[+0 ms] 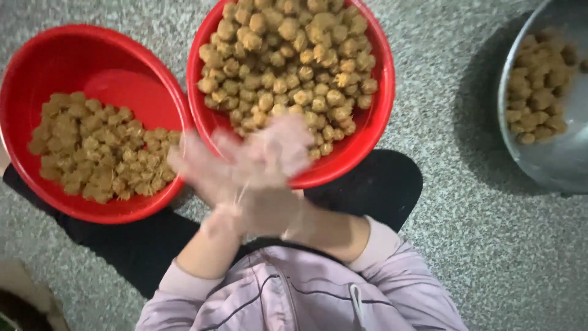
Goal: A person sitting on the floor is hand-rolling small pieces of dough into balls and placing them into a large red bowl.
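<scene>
My left hand (222,187) and my right hand (283,184) meet palm to palm over my lap, just below the rim of the middle red bowl (381,116). Both are smeared by motion and seem to wear thin clear gloves. Whether anything lies between the palms is hidden. The middle bowl is heaped with round tan-brown balls (288,61). A second red bowl (122,73) to the left holds rougher brown lumps (98,147) in its lower half.
A metal bowl (551,165) at the right edge holds more brown lumps (539,92). All bowls stand on a grey speckled floor (465,233). My dark trouser legs (373,184) and pale lilac jacket (294,294) fill the bottom.
</scene>
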